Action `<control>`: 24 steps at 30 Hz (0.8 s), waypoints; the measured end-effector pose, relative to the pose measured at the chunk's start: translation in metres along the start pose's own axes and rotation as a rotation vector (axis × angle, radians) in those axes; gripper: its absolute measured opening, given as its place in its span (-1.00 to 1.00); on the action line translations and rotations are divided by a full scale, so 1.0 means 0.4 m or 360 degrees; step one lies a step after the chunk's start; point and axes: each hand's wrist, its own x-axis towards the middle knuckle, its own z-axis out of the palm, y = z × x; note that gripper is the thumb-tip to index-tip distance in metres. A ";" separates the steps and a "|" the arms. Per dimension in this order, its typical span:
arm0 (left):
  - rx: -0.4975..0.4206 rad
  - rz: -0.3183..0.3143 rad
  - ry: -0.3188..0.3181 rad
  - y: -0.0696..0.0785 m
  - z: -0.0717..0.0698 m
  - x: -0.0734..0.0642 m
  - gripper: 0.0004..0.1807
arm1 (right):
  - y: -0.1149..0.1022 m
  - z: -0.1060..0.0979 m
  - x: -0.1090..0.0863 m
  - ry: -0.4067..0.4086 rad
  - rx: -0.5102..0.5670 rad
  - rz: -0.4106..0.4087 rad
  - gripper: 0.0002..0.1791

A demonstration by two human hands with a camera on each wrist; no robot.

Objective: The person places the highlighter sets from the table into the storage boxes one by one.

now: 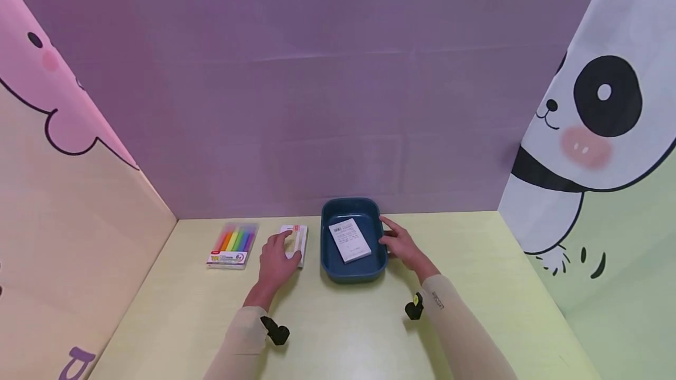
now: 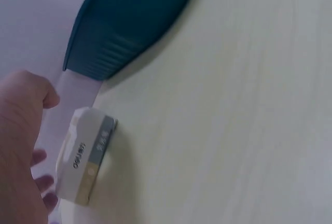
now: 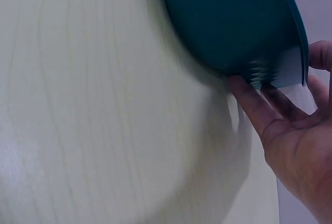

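Note:
A dark blue plastic bin (image 1: 354,273) stands near the back edge of the table. Inside it lies a flat white pack (image 1: 350,240) with a barcode and printed lines. My right hand (image 1: 402,246) is at the bin's right side, its extended fingers touching the outer wall and rim. Left of the bin sits a small white box (image 2: 83,154) printed "deli", with grey and beige bands. Over this box my left hand (image 1: 277,261) is spread, thumb on the near right side and fingers beyond; a gap shows between thumb and box in the left wrist view.
A clear pack of rainbow-coloured markers (image 1: 232,245) lies on the table to the left. Behind the table rises a purple backdrop (image 1: 338,104), with printed panels on both sides. The pale wooden table (image 1: 348,333) extends toward me between my forearms.

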 end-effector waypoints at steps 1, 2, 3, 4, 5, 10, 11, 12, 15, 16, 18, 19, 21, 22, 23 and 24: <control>0.0043 -0.0031 -0.0017 -0.003 0.000 -0.003 -0.36 | 0.000 -0.001 0.000 -0.0004 0.0004 -0.0001 -0.28; 0.0076 -0.0059 -0.0032 -0.006 0.001 -0.007 -0.32 | 0.000 -0.001 0.000 -0.0010 0.0005 -0.0002 -0.28; 0.0104 -0.0087 -0.0047 -0.009 0.002 -0.010 -0.28 | 0.000 -0.001 0.000 -0.0013 0.0006 -0.0002 -0.27; 0.0126 -0.0109 -0.0058 -0.010 0.002 -0.013 -0.24 | 0.000 -0.001 0.000 -0.0015 0.0006 -0.0002 -0.27; 0.0141 -0.0126 -0.0065 -0.012 0.002 -0.015 -0.19 | 0.000 -0.002 0.000 -0.0015 0.0004 -0.0004 -0.27; 0.0169 -0.0201 -0.0092 -0.018 0.007 -0.020 -0.01 | 0.002 -0.002 0.001 -0.0004 -0.0006 -0.0002 -0.26; 0.0164 -0.0215 -0.0095 -0.019 0.008 -0.020 0.02 | 0.003 -0.003 0.002 -0.0004 -0.0007 -0.0003 -0.26; 0.0160 -0.0229 -0.0102 -0.020 0.010 -0.019 0.05 | 0.004 -0.003 0.002 -0.0005 -0.0011 -0.0002 -0.26; 0.0191 -0.0272 -0.0132 -0.023 0.013 -0.018 0.13 | 0.003 -0.005 0.002 -0.0010 -0.0012 0.0002 -0.27; 0.0210 -0.0284 -0.0142 -0.024 0.015 -0.018 0.15 | 0.003 -0.005 0.002 -0.0012 -0.0016 0.0002 -0.27; 0.0254 -0.0296 -0.0153 -0.026 0.018 -0.019 0.19 | 0.003 -0.005 0.001 -0.0011 -0.0017 0.0007 -0.27; 0.0277 -0.0304 -0.0154 -0.026 0.019 -0.020 0.20 | 0.002 -0.005 0.002 -0.0013 -0.0019 0.0006 -0.26; 0.0304 -0.0314 -0.0152 -0.027 0.021 -0.021 0.23 | 0.003 -0.005 0.003 -0.0014 -0.0026 0.0007 -0.26; 0.0309 -0.0317 -0.0150 -0.027 0.022 -0.022 0.24 | 0.003 -0.004 0.003 -0.0014 -0.0027 0.0007 -0.26; 0.0311 -0.0317 -0.0144 -0.027 0.023 -0.023 0.25 | 0.004 -0.004 0.004 -0.0014 -0.0026 0.0007 -0.27; 0.0310 -0.0314 -0.0139 -0.027 0.024 -0.023 0.25 | 0.005 -0.004 0.004 -0.0014 -0.0022 0.0007 -0.27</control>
